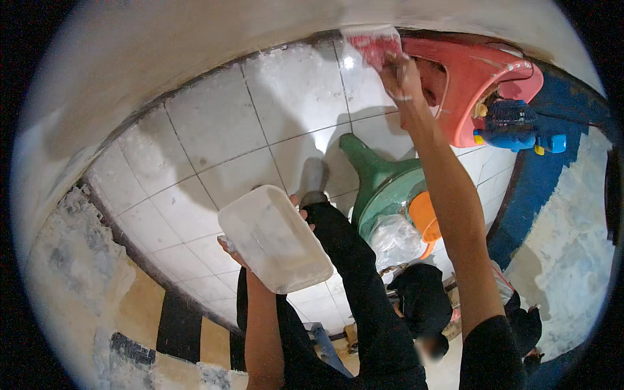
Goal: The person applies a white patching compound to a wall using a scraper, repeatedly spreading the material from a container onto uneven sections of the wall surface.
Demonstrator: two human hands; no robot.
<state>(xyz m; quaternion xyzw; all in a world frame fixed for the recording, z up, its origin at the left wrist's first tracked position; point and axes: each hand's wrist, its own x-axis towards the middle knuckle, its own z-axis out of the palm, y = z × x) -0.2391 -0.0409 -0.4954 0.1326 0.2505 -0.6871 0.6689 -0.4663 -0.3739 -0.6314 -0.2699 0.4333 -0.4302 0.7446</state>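
scraper [374, 47], wide and red-pink with a whitish edge, is up at the foot of the pale wall [214, 39], beside the red plastic chair [465, 71]. from my end, right hand [400, 78] has its fingers curled in around it. left hand [235, 252] is spread wide under the white tub [276, 237], thumb side on one long edge, fingertips on the other; tub sits tilted over the person's legs, pale smears inside.

doing this well, i'd say: lay the full edge flat on the wall, low angle, light even pressure, long strokes; small loads from the tub, tub nearer the wall to catch drips, elbow clear of the chair.

hard to read: i can't tell whether the edge actually touches the wall, or how much paste is on it. right fingertips blur into the tool. left palm is behind the tub. crouched co-worker [421, 299] is partly covered by the right forearm; dark rim crops the corners.
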